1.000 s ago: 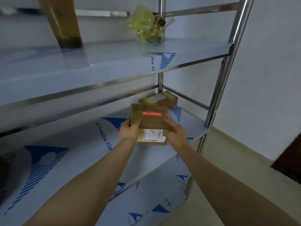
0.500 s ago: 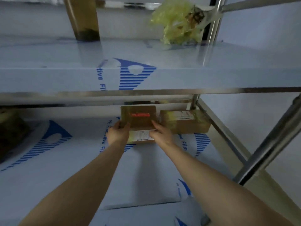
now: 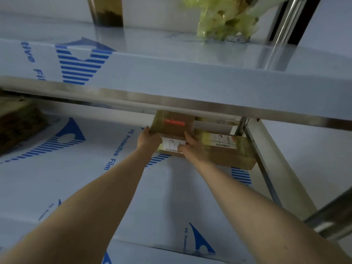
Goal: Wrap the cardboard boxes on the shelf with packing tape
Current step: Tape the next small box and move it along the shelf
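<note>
A flat cardboard box (image 3: 174, 127) with a red strip and a white barcode label sits far back on the middle shelf (image 3: 91, 180). My left hand (image 3: 149, 140) grips its left edge and my right hand (image 3: 192, 147) holds its right side, thumb on the label. A second taped cardboard box (image 3: 228, 151) with a white label lies directly to the right, touching it. The upper shelf's front lip hides the far ends of both boxes.
The upper shelf (image 3: 190, 73) carries a brown tape roll (image 3: 106, 12) and a crumpled yellow-green plastic bag (image 3: 224, 20). A dark bundle (image 3: 17, 124) lies at the middle shelf's left end. A steel upright (image 3: 285, 21) and side rail (image 3: 261, 159) bound the right.
Both hands have carried the box with the red strip deeper onto the middle shelf, up against the second box. The view has dropped lower and closer under the upper shelf.
</note>
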{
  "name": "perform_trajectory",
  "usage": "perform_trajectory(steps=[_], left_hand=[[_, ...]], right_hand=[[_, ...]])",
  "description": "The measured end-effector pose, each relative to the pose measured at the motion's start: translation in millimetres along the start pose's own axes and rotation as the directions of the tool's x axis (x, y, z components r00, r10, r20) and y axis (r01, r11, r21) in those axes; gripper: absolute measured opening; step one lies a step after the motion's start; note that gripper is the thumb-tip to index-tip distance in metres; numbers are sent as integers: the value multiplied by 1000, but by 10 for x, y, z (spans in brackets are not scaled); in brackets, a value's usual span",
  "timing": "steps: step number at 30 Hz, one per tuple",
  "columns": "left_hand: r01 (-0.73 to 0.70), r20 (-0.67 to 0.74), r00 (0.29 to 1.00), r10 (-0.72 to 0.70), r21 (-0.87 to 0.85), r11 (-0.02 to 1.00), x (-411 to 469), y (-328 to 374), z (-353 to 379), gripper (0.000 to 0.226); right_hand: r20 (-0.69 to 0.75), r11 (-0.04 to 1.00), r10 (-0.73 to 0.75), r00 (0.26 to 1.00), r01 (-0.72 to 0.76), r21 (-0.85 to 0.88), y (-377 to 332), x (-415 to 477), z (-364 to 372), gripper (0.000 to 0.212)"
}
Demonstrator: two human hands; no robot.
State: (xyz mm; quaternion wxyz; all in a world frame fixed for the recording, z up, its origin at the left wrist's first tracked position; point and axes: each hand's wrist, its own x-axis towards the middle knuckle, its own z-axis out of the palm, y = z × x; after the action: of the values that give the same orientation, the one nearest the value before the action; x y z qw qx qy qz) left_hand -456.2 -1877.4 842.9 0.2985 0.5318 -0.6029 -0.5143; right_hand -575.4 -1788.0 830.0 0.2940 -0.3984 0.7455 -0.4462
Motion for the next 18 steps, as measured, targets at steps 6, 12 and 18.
perform_trajectory(steps=[6, 12, 18], left_hand=[[16, 81, 997, -9, -88, 996, 35, 1, 128, 80], [-15, 208, 977, 43, -135, 991, 121, -119, 196, 95], [3, 153, 988, 0, -24, 1000, -246, 4, -10, 73]], right_hand=[[-13, 1000, -10, 1000, 9, -25, 74, 179, -36, 75], [15, 998, -10, 1000, 11, -61, 98, 208, -26, 76], [-39, 970, -94, 995, 82, -229, 53, 17, 171, 72]])
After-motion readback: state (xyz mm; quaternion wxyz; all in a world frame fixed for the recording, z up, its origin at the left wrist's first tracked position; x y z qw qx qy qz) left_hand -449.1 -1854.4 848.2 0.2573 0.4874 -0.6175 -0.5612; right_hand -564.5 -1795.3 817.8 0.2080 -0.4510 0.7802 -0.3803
